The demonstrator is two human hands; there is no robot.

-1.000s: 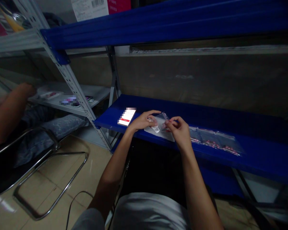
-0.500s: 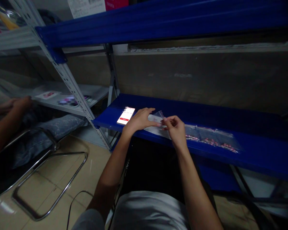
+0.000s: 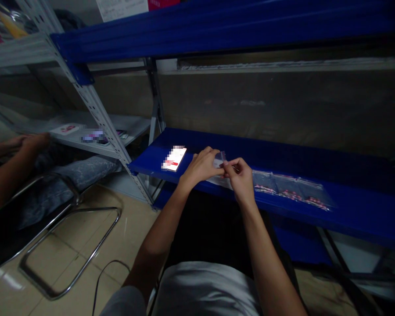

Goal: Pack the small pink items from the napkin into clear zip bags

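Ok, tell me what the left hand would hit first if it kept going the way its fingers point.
The left hand points right, at the small clear bag it already pinches; just past that sits the right hand. Depth is hard to judge.

Dim, murky view with bowed wide-angle edges; only the phone screen glares white.

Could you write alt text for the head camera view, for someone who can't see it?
A seated person's left hand and right hand pinch a small clear plastic bag together over a blue metal shelf. A lit smartphone lies left of the hands, a row of clear packets with red bits to their right. Another person's arm shows at far left.
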